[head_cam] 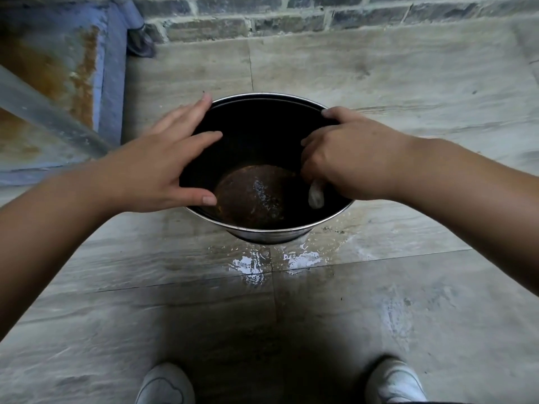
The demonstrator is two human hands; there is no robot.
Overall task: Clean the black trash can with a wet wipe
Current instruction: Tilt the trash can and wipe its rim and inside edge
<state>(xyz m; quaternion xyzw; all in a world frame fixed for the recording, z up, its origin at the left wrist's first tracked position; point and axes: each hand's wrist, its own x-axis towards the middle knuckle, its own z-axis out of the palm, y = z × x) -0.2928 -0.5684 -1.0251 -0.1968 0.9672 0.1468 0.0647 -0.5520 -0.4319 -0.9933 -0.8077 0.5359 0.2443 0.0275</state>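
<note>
The black trash can (262, 132) stands on the tiled floor, round, with a shiny metal rim and a rusty brown, wet bottom. My left hand (172, 158) grips its left rim, thumb inside and fingers spread over the outer edge. My right hand (350, 158) reaches over the right rim into the can, fingers closed on a crumpled white wet wipe (316, 193) that is pressed against the inner right wall. Most of the wipe is hidden under the hand.
A puddle (262, 262) lies on the floor tiles just in front of the can. A rusty blue metal structure (73, 68) stands at the left, a brick wall (320, 16) runs behind. My two white shoes (166, 386) show at the bottom.
</note>
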